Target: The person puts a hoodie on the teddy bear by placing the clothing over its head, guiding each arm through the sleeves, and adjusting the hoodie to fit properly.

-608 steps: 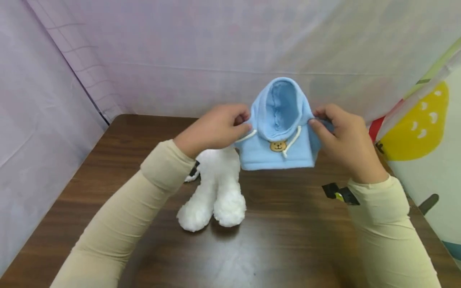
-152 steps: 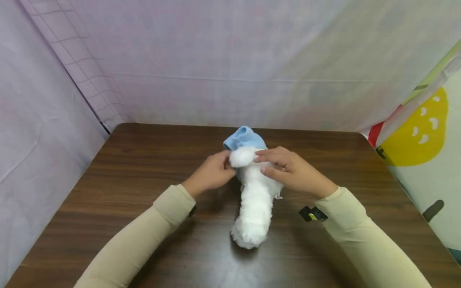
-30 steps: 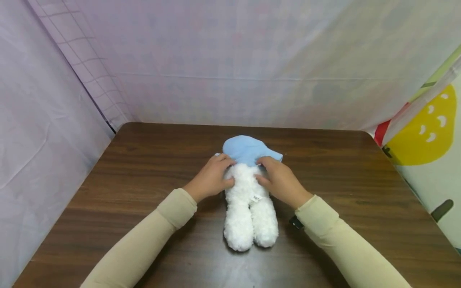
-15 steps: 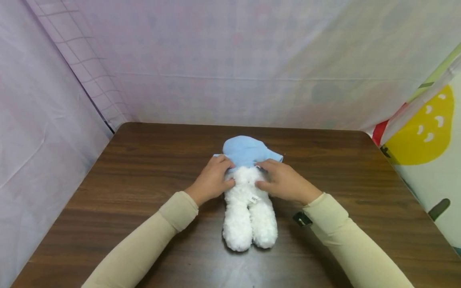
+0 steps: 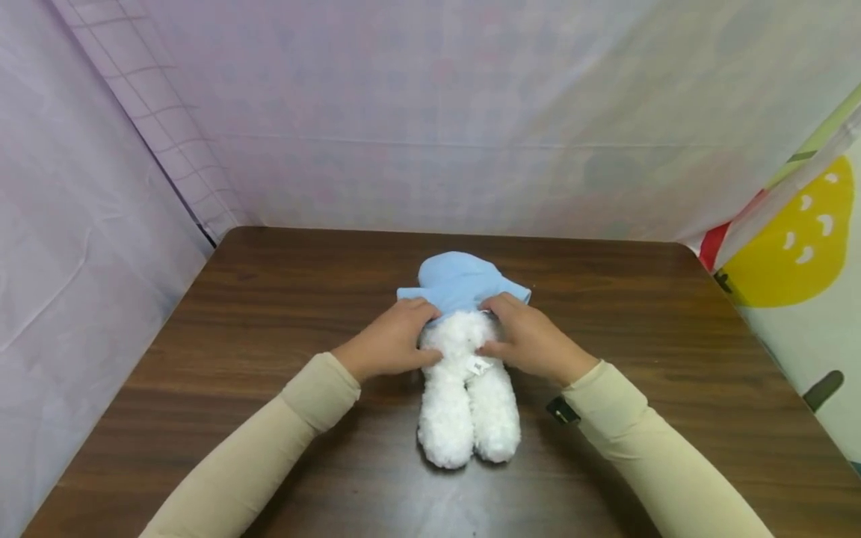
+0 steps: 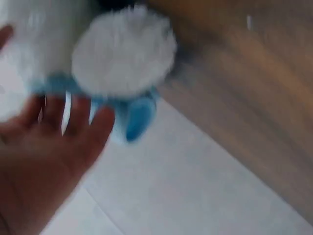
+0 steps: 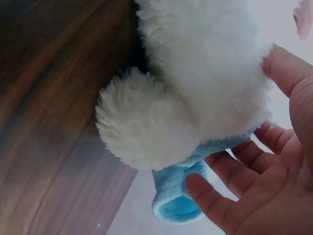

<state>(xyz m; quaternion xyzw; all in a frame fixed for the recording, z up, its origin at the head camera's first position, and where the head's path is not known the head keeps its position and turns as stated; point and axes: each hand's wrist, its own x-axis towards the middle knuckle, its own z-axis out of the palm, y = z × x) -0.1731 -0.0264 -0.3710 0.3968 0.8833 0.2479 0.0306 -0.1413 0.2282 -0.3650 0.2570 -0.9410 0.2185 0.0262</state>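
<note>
A white fluffy plush toy (image 5: 447, 426) lies on the table with its legs toward me and a small white label (image 5: 478, 366) on it. Over its far end is a light blue hoodie (image 5: 457, 278), hiding the head. Both sleeves stick out sideways. My left hand (image 5: 397, 340) touches the hoodie's hem on the left, its thumb apart on the fur. On the opposite side, my right hand (image 5: 534, 336) has its thumb against the toy's body. Its spread fingertips (image 7: 196, 182) touch the blue fabric in the right wrist view. A fluffy limb (image 7: 146, 122) sticks out below the hem there.
The toy rests on a dark brown wooden table (image 5: 269, 314). A pale curtain (image 5: 430, 134) hangs behind the table's far edge, and another drape (image 5: 81, 246) covers the left side. On the right stands a white panel with a yellow print (image 5: 794, 246).
Earlier both hands held the hoodie up beside the toy; later it covered the toy's head end, with a leg raised. Over the last second, the left sleeve has spread outward and the left hand shifted slightly.
</note>
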